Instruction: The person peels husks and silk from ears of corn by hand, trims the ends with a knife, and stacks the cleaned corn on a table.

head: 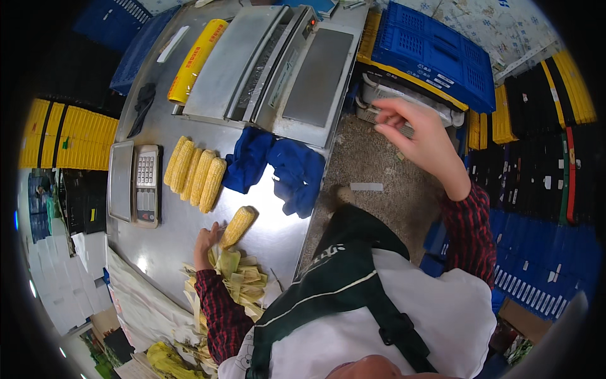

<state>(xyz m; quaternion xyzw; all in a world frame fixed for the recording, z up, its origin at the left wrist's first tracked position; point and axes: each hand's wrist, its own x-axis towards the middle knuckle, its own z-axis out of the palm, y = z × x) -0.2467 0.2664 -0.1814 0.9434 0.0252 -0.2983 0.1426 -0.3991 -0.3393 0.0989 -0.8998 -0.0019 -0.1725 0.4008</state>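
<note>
On the steel table, my left hand (204, 242) is beside a husked corn cob (237, 226), its fingers partly turned from view. Fine strands show near its fingertips, but I cannot tell whether it grips them. My right hand (411, 132) is raised off the table's right side, over the floor, thumb and bent fingers apart with nothing visible between them. Several more bare yellow cobs (195, 174) lie side by side in a row farther up the table. Loose corn husks (244, 279) are heaped below the single cob, next to my left forearm.
Blue cloths (296, 173) lie between the cobs and a film-wrapping machine (279, 71) with a lit red light. A digital scale (135, 184) stands at the table's left edge. Beyond are a yellow film roll (198, 61) and, at right, stacked blue crates (431, 52).
</note>
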